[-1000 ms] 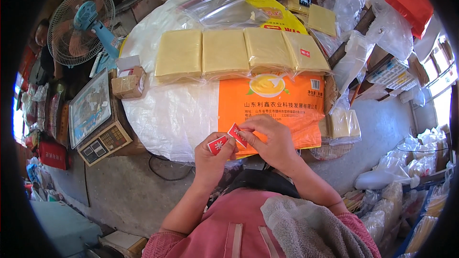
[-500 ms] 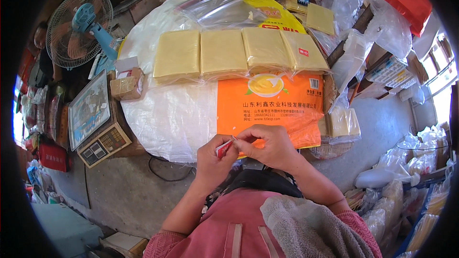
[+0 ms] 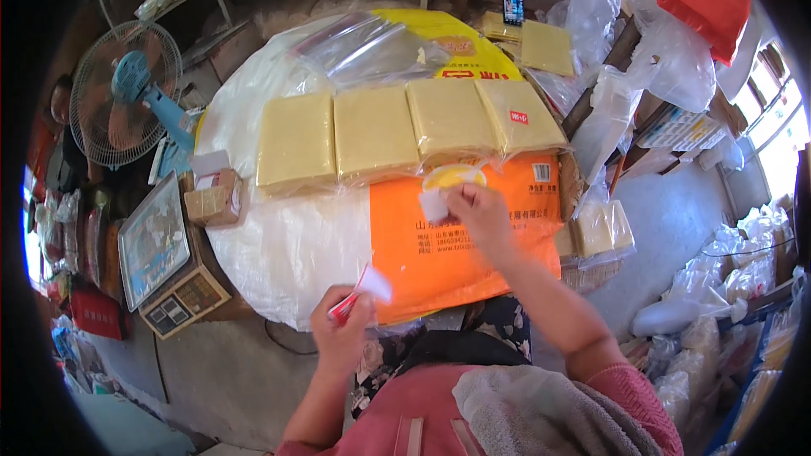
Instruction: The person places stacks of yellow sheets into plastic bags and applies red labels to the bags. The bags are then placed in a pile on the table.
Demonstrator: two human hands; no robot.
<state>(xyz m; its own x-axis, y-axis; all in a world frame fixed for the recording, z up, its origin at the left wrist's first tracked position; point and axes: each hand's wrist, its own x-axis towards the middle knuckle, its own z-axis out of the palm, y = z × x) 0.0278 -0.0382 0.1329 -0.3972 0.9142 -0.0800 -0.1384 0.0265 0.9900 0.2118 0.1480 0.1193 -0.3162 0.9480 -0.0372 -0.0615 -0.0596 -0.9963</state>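
My left hand [image 3: 338, 329], low at the table's near edge, is closed on red-and-white labels [image 3: 372, 285], with a white face curling up from them. Farther forward, over the orange printed sack [image 3: 397, 262], my right hand [image 3: 480, 213] pinches a small white label [image 3: 434, 206]. It is just short of a row of clear-wrapped packs of pale yellow sheets. In that row are the leftmost pack [image 3: 296, 143], a second pack [image 3: 374, 131], a third pack [image 3: 452, 118] and the rightmost pack [image 3: 534, 135]. Only the rightmost shows a red label [image 3: 519, 117] on top.
Clear plastic bags [image 3: 372, 51] lie behind the packs on the white and yellow sacking. A small open carton [image 3: 215, 198] stands at the table's left edge, near a blue fan [image 3: 131, 76]. Toward the back right are a phone [image 3: 513, 4] and another yellow sheet stack [image 3: 547, 46].
My hands, together before, have parted. The right has reached forward to the packs with a white label; the left stays near me with the other labels. The view has shifted slightly.
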